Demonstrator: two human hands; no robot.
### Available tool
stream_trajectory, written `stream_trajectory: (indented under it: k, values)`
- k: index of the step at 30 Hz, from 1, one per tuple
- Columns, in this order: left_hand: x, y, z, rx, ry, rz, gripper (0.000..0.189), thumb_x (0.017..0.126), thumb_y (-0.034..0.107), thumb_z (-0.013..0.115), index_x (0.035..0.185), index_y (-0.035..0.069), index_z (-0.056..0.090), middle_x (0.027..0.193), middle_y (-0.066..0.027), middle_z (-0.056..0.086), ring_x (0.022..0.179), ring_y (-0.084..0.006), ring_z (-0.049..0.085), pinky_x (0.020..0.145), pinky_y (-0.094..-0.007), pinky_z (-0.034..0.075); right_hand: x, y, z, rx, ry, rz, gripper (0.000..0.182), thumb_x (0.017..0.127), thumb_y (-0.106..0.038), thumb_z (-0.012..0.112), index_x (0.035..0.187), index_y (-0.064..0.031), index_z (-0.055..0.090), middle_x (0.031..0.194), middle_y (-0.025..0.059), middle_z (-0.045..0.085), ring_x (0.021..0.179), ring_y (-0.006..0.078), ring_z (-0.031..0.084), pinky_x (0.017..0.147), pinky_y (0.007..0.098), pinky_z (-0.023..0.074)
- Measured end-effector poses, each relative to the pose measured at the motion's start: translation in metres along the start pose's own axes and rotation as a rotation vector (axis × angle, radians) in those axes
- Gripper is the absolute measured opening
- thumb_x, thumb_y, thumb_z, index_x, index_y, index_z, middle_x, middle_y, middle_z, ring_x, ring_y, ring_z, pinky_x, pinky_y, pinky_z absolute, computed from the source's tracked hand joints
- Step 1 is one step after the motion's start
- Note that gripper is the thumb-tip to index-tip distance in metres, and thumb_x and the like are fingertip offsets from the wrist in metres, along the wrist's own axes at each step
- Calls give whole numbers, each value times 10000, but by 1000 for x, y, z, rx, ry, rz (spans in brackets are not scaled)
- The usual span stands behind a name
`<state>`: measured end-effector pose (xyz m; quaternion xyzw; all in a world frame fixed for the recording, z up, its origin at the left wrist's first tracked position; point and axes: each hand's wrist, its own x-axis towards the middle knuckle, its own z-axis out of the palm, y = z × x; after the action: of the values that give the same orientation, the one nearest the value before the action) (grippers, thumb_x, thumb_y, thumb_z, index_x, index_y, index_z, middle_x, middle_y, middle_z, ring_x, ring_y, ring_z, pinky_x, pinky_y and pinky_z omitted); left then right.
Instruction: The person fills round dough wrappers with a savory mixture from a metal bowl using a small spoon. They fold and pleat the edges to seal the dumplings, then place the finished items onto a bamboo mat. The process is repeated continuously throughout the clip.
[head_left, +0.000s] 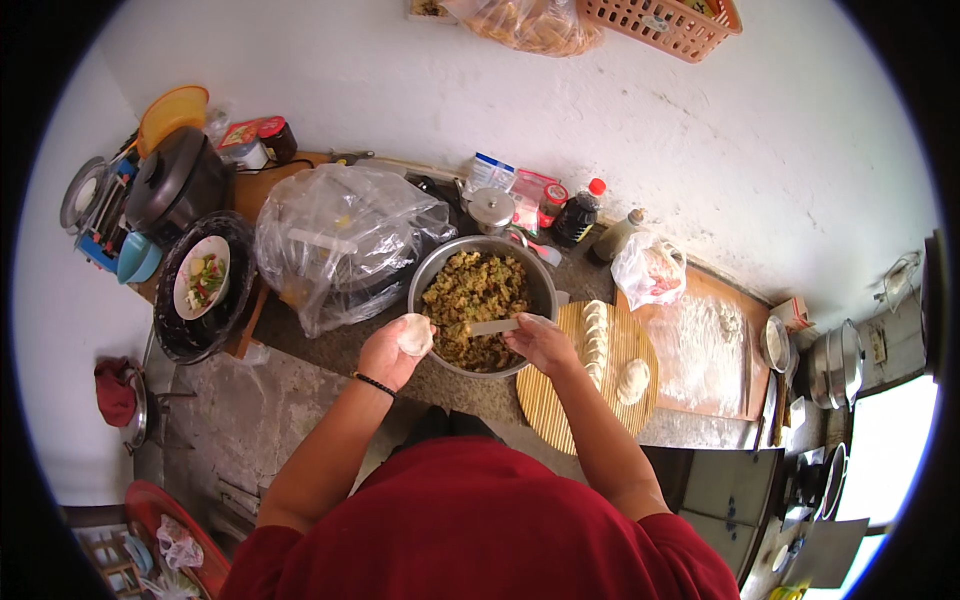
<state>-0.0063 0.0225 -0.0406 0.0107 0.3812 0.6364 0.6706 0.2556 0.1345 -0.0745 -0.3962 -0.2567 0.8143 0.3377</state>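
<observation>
A round dough wrapper rests in my left hand, at the near left rim of a metal bowl. Chopped filling covers the inside of that bowl. My right hand grips a flat, pale spatula whose tip points left into the filling. Under my right forearm lies a round slatted tray. It carries a row of folded dumplings and a separate pile of dough pieces.
A floured wooden board lies right of the tray. A plastic-covered pot stands left of the bowl. Behind are a lidded metal pot, a red-capped bottle and a plastic bag. Farther left, a black basin holds a food bowl.
</observation>
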Motion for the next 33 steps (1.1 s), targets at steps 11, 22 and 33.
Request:
stream_trajectory:
  k: [11,22,33]
  values:
    - [-13,-2,82,-99,-100,-89,527,1018,392,275,1258,-50,436,1222,-195,545,1106,-316,550,961,-449,444,-94,-31,82,-1141,-42,-1196,154,835,-59,651,986,-36,638,953,114,674,886,243,664,770,329,553]
    - [-23,2,93,-123,-79,-42,532,1018,404,263,1276,-40,403,1229,-212,529,1114,-328,550,985,-430,443,-116,-28,84,-1321,-374,-1451,320,688,17,665,1007,30,643,1032,147,638,953,318,626,828,370,530]
    - [-32,6,101,-143,-179,-7,462,1026,371,262,1170,-16,469,1140,-178,571,1067,-317,573,940,-420,458,-115,-29,84,-1322,-365,-1505,279,721,48,657,999,33,631,1000,153,641,924,319,640,806,370,540]
